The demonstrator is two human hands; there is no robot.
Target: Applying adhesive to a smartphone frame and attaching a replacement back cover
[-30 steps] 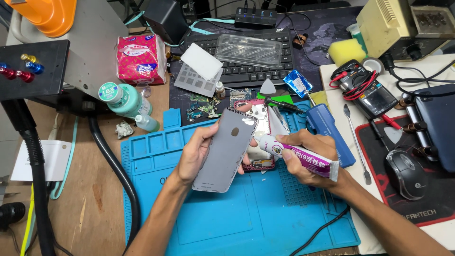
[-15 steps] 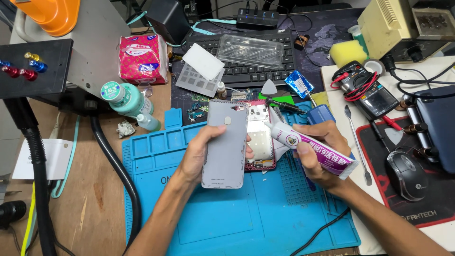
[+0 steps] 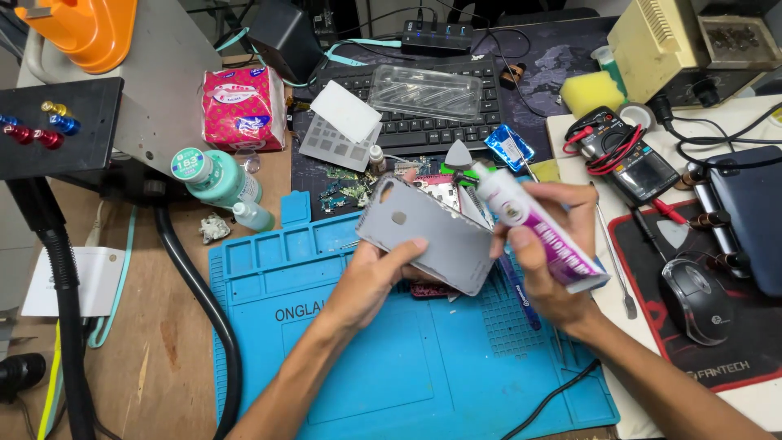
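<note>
Right now the left hand (image 3: 371,277) holds a grey phone back cover (image 3: 428,236) tilted over the blue repair mat (image 3: 391,367), while the right hand (image 3: 554,261) grips a white-and-purple glue tube (image 3: 533,228), its nozzle by the cover's upper edge (no glue bead is visible). Gluing looks barely begun; the opened phone (image 3: 444,194) lies behind, uncovered.

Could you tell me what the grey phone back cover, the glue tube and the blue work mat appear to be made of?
Grey back cover: probably matte metal or plastic, with an even, dull sheen. Glue tube: soft glossy plastic, judging by its highlights. Blue mat: likely silicone rubber, matte, with moulded compartments.
</note>
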